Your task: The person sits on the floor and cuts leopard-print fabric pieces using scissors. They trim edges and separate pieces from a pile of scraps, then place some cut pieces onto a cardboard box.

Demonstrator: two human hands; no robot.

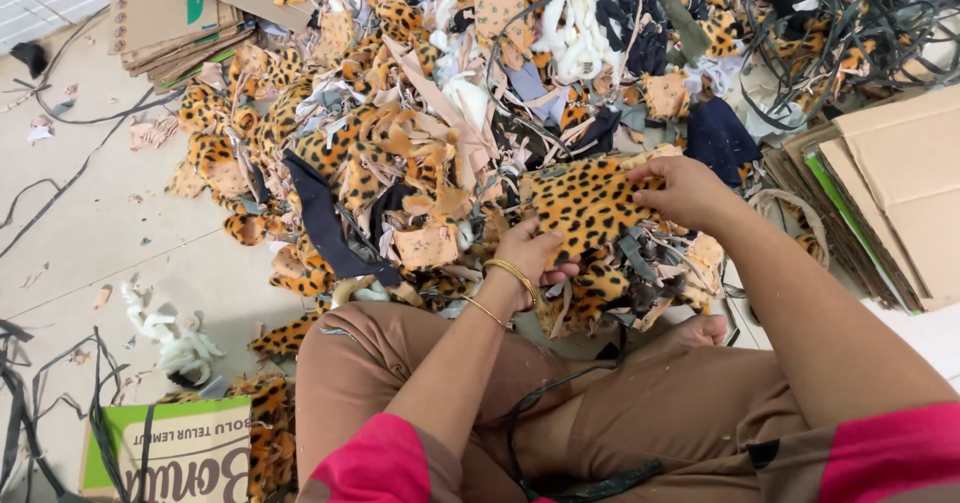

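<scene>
A leopard-print fabric piece (585,208) is stretched between my two hands above my lap. My left hand (535,251), with gold bangles on the wrist, grips its lower left edge. My right hand (680,188) pinches its upper right edge. Under it lies a heap of fabric scraps (400,133), mostly leopard-print, with beige, dark blue and white pieces mixed in. I sit cross-legged in brown trousers and pink sleeves, one bare foot (700,331) showing beneath the cloth.
Flattened cardboard sheets (890,193) lie stacked at the right, more cardboard (165,18) at the top left. Black straps (850,23) tangle at the top right. A green and white box (175,453) sits at the bottom left, white stuffing (175,338) on the tiled floor.
</scene>
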